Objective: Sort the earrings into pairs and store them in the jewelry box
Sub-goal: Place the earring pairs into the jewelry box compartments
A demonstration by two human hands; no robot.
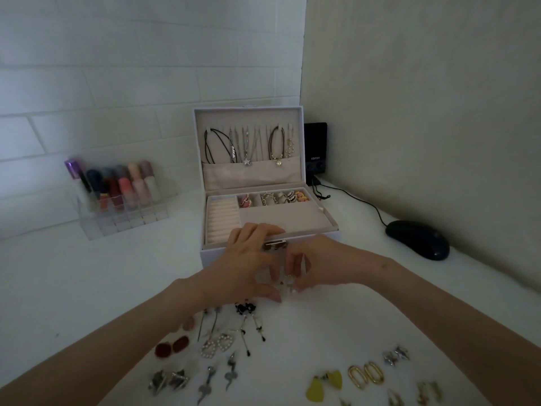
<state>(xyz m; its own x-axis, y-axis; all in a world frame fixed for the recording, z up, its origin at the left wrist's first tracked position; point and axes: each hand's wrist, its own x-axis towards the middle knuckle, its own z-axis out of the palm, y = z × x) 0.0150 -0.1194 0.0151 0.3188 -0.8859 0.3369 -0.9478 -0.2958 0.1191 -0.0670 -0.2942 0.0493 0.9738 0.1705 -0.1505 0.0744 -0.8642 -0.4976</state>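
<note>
- Both hands meet just in front of the white jewelry box (234, 256) on the white table (87, 273); the left hand (246, 268) has its fingers curled with thumb and forefinger drawn toward each other, and the right hand (316, 265) pinches its fingertips together.
- Between the two sets of fingertips hang small dangling earrings (288, 284), too small and blurred to describe; which hand actually grips them cannot be told.
- Open behind the hands, the jewelry box shows necklaces (247, 146) hanging inside its raised lid, a ring-roll section at the left of its beige tray and small compartments along the back holding rings and other pieces.
- Loose earrings lie in pairs on the table nearer the camera: two dark red oval studs (172, 346), two pearl-set heart hoops (216, 344), long thin drop earrings (248, 332), grey metal pieces (205, 379), two yellow petal-shaped earrings (323, 383) and two gold oval hoops (366, 375).
- Left of the box stands a clear acrylic organizer (123, 221) filled with lipsticks and cosmetic tubes.
- Right of the box, a black computer mouse (417, 240) rests near the wall, with a small black speaker (315, 150) behind the lid.
</note>
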